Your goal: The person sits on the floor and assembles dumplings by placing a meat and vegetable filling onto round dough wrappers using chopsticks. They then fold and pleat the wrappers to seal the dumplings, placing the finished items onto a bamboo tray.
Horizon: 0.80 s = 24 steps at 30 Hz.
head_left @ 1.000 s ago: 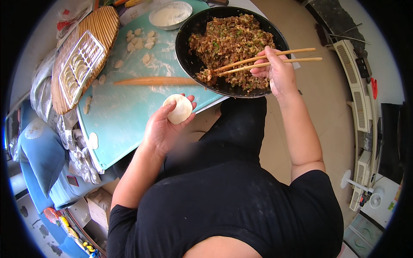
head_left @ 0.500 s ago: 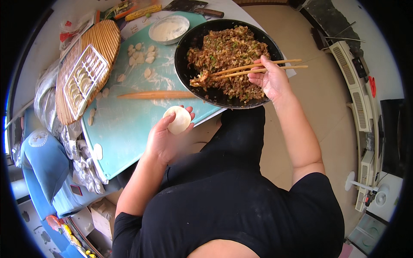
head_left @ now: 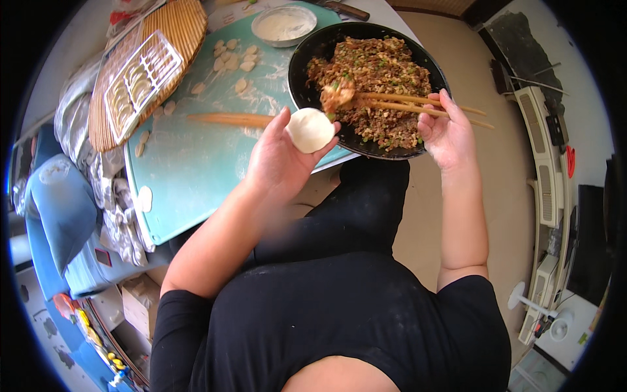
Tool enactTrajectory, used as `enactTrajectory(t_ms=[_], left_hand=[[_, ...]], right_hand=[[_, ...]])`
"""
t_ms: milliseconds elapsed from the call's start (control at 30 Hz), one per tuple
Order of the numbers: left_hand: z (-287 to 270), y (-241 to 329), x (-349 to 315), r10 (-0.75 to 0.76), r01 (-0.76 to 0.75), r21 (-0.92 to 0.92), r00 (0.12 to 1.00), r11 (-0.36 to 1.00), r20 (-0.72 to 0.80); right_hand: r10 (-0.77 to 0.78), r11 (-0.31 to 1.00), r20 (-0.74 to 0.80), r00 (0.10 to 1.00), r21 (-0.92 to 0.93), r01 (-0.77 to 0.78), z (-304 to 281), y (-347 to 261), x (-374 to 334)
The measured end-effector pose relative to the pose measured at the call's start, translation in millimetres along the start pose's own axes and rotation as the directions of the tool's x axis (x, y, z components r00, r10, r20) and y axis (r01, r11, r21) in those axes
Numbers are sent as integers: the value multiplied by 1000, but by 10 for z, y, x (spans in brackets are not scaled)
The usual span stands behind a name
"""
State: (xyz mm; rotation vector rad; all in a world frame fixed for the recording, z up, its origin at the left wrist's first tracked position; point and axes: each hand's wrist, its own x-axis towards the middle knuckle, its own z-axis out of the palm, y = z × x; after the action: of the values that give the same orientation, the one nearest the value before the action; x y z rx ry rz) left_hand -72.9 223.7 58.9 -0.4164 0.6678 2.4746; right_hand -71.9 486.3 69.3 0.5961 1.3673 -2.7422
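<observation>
My left hand cradles a round white dumpling wrapper on its fingers, the thumb at its edge, just left of the black pan. In my right hand is a pair of wooden chopsticks, pinched near the pan's right rim. Their tips carry a clump of filling above and beside the wrapper, apart from it. Chopped brown meat filling with green bits heaps in the pan. Partly hidden behind my left hand, a wooden rolling pin lies on the floured green mat.
Dough pieces lie scattered on the mat. A metal bowl of flour stands at the back. On the left, a woven round tray bears a white plastic tray of folded dumplings. A flat wrapper lies near the mat's left edge.
The chopsticks have lifted a clump of filling off the heap. My left hand has brought the wrapper up and right toward the pan. The whole view has shifted slightly.
</observation>
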Motion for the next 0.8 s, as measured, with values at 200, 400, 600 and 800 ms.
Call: enactTrajectory(t_ms=[200, 400, 600, 800], left_hand=[[14, -90, -54, 56, -56, -2, 998, 998, 40], [-151, -122, -95, 151, -147, 177, 988, 973, -12], [-203, -42, -195, 96, -95, -98, 995, 991, 6], [-245, 2, -286, 52, -27, -139, 982, 990, 182]], right_hand=[[-350, 871, 161, 923, -308, 384, 368, 217, -491], [-479, 393, 668, 570, -417, 819, 551, 311, -745], [-545, 588, 540, 641, -298, 752, 501, 111, -759], [-478, 797, 362, 800, -205, 568, 423, 245, -589]])
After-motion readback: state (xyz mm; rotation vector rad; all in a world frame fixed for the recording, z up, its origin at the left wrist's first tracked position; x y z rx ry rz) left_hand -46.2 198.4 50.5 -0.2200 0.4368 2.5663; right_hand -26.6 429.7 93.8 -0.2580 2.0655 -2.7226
